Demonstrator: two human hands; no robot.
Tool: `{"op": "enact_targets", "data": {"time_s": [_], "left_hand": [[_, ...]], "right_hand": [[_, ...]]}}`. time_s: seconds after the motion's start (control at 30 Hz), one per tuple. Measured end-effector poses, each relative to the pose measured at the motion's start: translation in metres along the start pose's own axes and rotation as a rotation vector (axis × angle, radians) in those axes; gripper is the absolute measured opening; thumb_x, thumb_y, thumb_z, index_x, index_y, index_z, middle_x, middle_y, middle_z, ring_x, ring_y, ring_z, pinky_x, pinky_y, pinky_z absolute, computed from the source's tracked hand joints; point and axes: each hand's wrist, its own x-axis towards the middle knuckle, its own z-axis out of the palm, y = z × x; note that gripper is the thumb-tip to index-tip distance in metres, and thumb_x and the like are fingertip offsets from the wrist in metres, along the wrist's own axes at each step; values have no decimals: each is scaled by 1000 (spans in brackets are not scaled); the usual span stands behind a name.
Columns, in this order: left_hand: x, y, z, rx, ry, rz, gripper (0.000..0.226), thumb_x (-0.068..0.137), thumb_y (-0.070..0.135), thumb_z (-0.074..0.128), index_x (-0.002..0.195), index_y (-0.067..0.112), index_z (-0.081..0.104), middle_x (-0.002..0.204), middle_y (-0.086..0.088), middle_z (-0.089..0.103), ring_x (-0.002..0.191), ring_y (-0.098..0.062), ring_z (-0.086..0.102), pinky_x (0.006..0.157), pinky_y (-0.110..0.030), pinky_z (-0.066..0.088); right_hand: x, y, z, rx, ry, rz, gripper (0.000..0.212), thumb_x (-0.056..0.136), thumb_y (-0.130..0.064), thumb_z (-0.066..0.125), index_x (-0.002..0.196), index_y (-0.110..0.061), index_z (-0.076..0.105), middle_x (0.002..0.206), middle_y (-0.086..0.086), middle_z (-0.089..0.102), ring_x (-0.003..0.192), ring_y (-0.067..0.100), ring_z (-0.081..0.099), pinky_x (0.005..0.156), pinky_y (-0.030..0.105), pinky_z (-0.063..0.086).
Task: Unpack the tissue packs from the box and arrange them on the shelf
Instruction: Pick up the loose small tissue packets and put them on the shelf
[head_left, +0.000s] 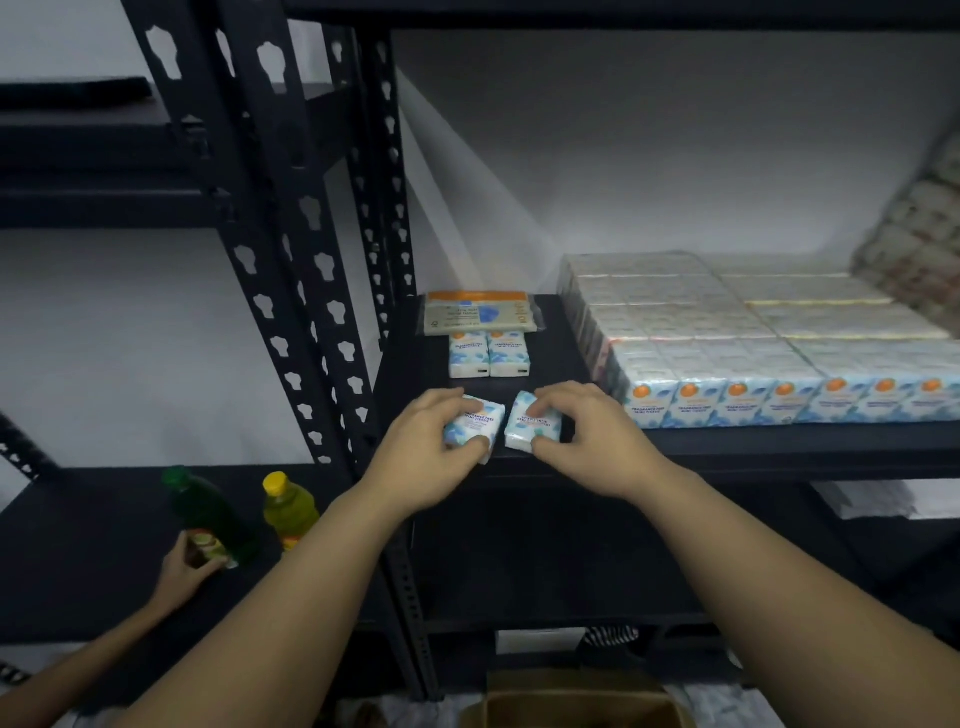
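My left hand (431, 447) grips a small blue-and-white tissue pack (480, 423) at the front edge of the black shelf (727, 441). Right beside it, my right hand (587, 431) grips a second tissue pack (532, 423); the two packs are almost touching. Further back on the shelf two more small packs (489, 354) stand side by side, with a flat orange-topped tissue packet (478, 313) behind them. A large block of several wrapped tissue packs (753, 343) fills the shelf's right side. The brown cardboard box (571, 701) sits open on the floor below.
Black perforated uprights (291, 291) stand left of the shelf. On the lower left shelf another person's hand (182, 571) holds a green bottle (213, 514) next to a yellow-capped bottle (288, 509). A patterned bundle (919, 228) leans at the far right.
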Motion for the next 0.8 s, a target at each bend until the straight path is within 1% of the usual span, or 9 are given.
{"op": "enact_targets", "data": {"time_s": [0.07, 0.2, 0.27, 0.33, 0.37, 0.47, 0.57, 0.7, 0.8], "left_hand": [[-1, -1, 2, 11, 24, 0, 48, 90, 36, 72, 137, 27, 65, 151, 9, 49, 137, -11, 47, 115, -31, 37], [-1, -2, 7, 14, 64, -14, 47, 91, 36, 72, 137, 27, 66, 153, 11, 48, 139, -10, 45, 112, -26, 34], [-2, -3, 7, 10, 75, -18, 47, 91, 36, 72, 137, 28, 66, 154, 14, 47, 140, -9, 43, 112, -25, 32], [-2, -3, 6, 2, 70, -18, 47, 92, 36, 72, 138, 28, 65, 155, 15, 46, 141, -7, 41, 115, -27, 32], [-2, -3, 5, -3, 66, -16, 48, 92, 37, 72, 138, 28, 65, 155, 16, 46, 141, -7, 40, 116, -28, 32], [-2, -2, 5, -10, 48, -25, 55, 86, 43, 72, 138, 29, 64, 153, 16, 48, 140, -6, 41, 116, -28, 32], [-3, -2, 4, -10, 46, -35, 63, 77, 48, 68, 137, 30, 65, 150, 15, 49, 138, -8, 45, 115, -28, 35], [-4, -4, 5, 6, 67, -1, 57, 85, 42, 79, 138, 28, 64, 147, 12, 49, 133, -6, 48, 108, -23, 37], [-3, -3, 7, 20, 71, 7, 59, 86, 46, 79, 139, 25, 63, 148, 9, 47, 134, -6, 47, 109, -22, 37]], "right_hand": [[-3, 2, -2, -82, 4, -5, 40, 87, -42, 73, 124, -27, 69, 129, -13, 56, 120, 9, 46, 104, 32, 44], [-8, 1, -1, -175, 58, 0, 54, 87, -64, 67, 127, -28, 67, 120, -10, 49, 117, 10, 43, 98, 32, 47], [-9, 1, 0, -152, 63, -11, 57, 89, -60, 67, 132, -22, 67, 132, -8, 48, 125, 12, 43, 105, 32, 44], [-10, 2, -1, -131, 29, -10, 57, 91, -49, 67, 139, -18, 64, 146, -6, 46, 135, 14, 40, 112, 29, 37], [-10, 2, -1, -131, 15, -12, 57, 91, -44, 67, 140, -17, 62, 146, -6, 47, 134, 14, 41, 113, 29, 37], [-9, 3, 1, -141, 47, -22, 47, 90, -39, 70, 132, -18, 65, 127, -5, 55, 120, 14, 47, 105, 36, 46], [-9, 2, 5, -178, 122, -12, 39, 88, -51, 73, 115, -24, 67, 108, -7, 52, 106, 14, 48, 90, 36, 51], [-11, -3, 10, -226, 158, -3, 50, 84, -69, 67, 111, -28, 64, 103, -9, 49, 105, 15, 46, 83, 34, 50], [-10, -4, 12, -182, 146, 3, 59, 81, -71, 69, 115, -23, 67, 103, -8, 47, 106, 14, 47, 85, 34, 51]]}}
